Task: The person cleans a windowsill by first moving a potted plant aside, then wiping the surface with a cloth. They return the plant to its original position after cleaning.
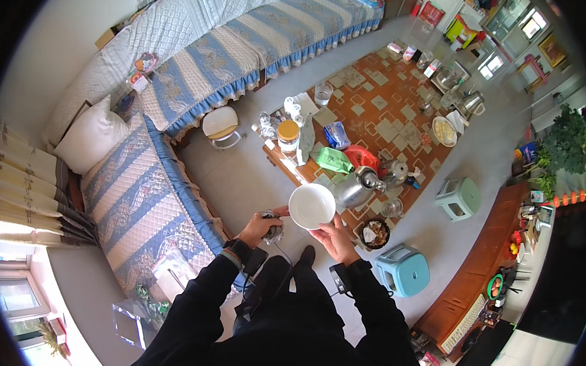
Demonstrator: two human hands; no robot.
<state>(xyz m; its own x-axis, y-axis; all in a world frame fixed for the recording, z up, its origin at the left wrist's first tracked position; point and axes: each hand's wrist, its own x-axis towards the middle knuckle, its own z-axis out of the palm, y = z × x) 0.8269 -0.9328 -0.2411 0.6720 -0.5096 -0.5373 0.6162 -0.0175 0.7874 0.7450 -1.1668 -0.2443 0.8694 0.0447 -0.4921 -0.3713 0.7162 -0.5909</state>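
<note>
In front of me, above the corner of the low table, my right hand [334,241] grips a white bowl [312,206] by its near rim. The bowl's plain white inside faces up towards me. My left hand [259,229] is closed around a crumpled grey cloth [274,231], with fingers reaching to the bowl's left side; whether they touch it I cannot tell. Just beyond the bowl stands a steel vacuum jug [350,189]. To its left lie a green packet [333,160] and a red plastic bag [362,156].
The low table [384,100] also bears a yellow-lidded jar [288,135], a glass cup [323,93] and a plate of food [444,131]. A dark waste bin [374,233] and a blue stool [404,271] stand to my right. A sofa [136,194] runs along the left.
</note>
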